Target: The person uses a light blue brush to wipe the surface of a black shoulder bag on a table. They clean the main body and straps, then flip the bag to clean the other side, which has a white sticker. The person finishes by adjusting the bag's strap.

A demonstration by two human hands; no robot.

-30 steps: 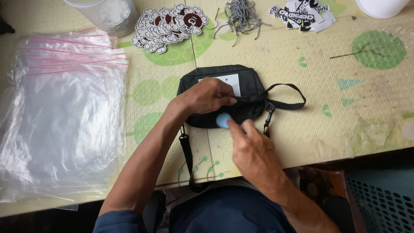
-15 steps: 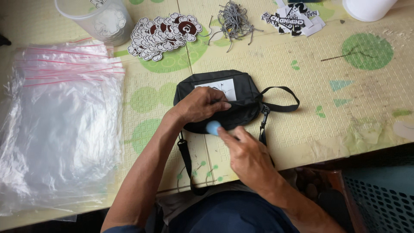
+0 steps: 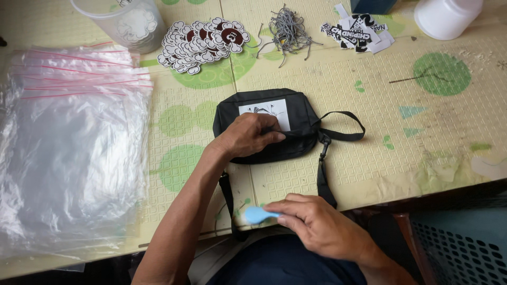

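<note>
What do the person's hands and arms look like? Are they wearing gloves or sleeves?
No gloves and no sleeves in view. The left hand and right hand are both bare, with no rings or bracelets showing. Both forearms are bare too, with no watch in view. The fingers look slim, with short nails. Dark blue clothing shows below the arms, at the bottom of the picture.
</note>
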